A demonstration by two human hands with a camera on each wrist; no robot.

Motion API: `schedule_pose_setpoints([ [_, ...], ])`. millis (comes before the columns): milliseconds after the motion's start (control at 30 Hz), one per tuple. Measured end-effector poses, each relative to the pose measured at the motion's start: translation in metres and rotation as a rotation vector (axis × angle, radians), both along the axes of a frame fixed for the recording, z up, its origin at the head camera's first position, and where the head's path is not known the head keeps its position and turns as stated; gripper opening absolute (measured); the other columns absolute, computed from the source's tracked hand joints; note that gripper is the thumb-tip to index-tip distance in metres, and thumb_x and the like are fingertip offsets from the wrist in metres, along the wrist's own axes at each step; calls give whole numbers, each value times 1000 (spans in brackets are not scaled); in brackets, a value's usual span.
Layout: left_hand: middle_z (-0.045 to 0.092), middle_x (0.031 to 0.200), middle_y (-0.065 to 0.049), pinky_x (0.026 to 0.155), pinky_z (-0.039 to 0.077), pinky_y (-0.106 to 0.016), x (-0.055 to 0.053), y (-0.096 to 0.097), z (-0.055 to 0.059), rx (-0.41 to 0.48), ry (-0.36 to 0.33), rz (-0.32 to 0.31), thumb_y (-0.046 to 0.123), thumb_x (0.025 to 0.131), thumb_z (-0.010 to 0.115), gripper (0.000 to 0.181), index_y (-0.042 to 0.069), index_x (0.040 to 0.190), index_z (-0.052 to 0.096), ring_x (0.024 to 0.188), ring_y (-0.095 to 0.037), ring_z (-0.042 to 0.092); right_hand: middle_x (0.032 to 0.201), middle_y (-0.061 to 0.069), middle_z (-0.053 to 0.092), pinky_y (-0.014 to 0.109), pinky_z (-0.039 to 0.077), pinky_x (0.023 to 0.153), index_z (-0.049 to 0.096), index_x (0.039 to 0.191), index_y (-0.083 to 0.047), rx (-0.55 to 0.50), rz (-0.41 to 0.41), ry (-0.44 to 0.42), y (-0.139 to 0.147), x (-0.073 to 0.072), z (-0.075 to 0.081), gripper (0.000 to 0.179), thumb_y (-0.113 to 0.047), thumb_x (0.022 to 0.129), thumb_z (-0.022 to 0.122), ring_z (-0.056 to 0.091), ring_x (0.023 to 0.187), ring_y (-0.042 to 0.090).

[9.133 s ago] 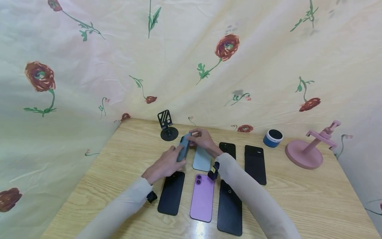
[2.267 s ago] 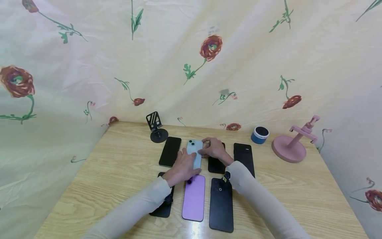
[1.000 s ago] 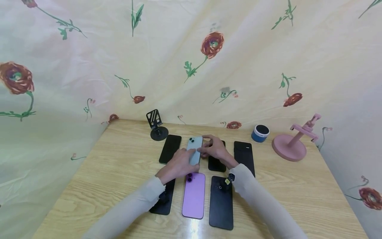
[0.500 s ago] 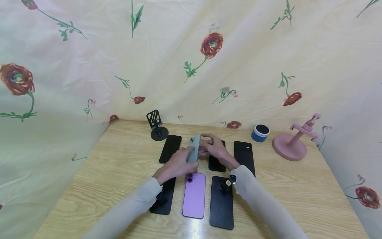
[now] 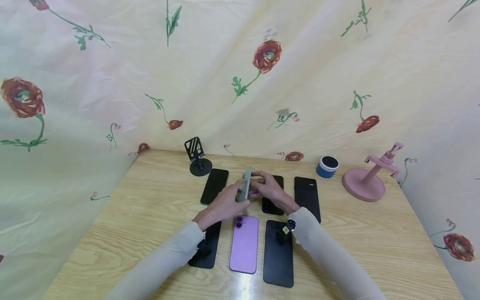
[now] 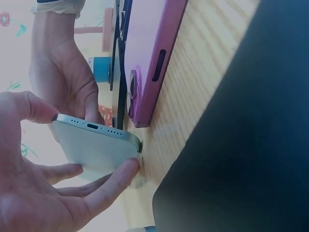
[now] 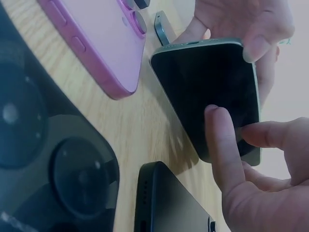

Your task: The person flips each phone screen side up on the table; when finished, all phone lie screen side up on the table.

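Gripping the pale blue phone (image 6: 94, 145) now with the left hand (image 5: 224, 203): thumb on one corner of the port end, fingers spanning the back to the opposite long edge, spaced just to the phone's width. Round on the other face, touching or just off the dark screen (image 7: 193, 87) with the loosely spread fingers (image 7: 220, 130) of the right hand (image 5: 271, 191); hard to tell contact for each one. Held tilted, well off flat, over the desk (image 5: 112, 221), nearer its back-left corner than its back-right, between the back edge and the purple phone (image 5: 243, 250). Impossible to say if touching the desk at the low corner. Likely light enough for one hand, stiff as a slab, probably slippery on that smooth back, breakable across the glass. Best taken by both long edges around mid-length, with even, gentle pressure. Worth sparing the screen any hard poke, and worth minding the dark phone (image 5: 273, 205) partly under the right hand.
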State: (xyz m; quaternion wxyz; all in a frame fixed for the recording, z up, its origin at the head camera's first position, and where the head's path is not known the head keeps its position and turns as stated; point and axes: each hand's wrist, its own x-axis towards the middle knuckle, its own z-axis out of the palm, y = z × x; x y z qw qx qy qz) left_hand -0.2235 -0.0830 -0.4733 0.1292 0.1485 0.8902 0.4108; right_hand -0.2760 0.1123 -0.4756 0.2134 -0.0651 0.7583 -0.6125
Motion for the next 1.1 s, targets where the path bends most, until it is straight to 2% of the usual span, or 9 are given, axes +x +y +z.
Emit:
schedule_pose_setpoints([
  [200,63,138,-17,68,57,-32,-1,-3,1,86,30,-10,23,99,63,70,17,163,33,91,-18,71,126,32,68,34,64,80,43,152,2,22,2,-36,-3,2,-3,47,-10,108,50,77,91,22],
  [367,64,138,-18,66,58,-28,-2,-5,2,144,66,23,16,99,65,63,12,158,42,91,-19,74,126,30,68,35,64,80,41,154,3,71,13,-51,-5,3,-5,50,-15,109,53,78,94,25],
  [567,67,131,-20,65,57,-28,-4,-9,4,188,87,78,7,95,66,59,6,151,48,91,-21,76,127,27,69,30,63,77,41,154,4,156,-7,-50,-8,3,-5,56,-21,107,59,78,99,27],
  [700,69,128,-20,64,55,-26,-5,-11,4,184,94,108,5,92,67,59,5,149,51,89,-20,75,125,26,71,29,63,76,42,153,3,191,-20,-48,-10,4,-3,58,-20,105,63,79,95,24],
  [867,71,118,-16,59,51,-26,-6,-14,4,156,106,152,3,90,69,59,4,147,55,76,-14,69,122,25,72,31,63,78,41,154,3,210,-10,-29,-10,5,-1,62,-19,102,67,79,88,22],
  [1100,64,101,-9,69,50,-25,-8,-18,8,74,142,183,3,87,70,55,-1,141,61,78,-12,62,112,19,76,33,63,78,43,154,3,278,9,30,-10,7,-2,69,-24,98,73,78,83,20],
])
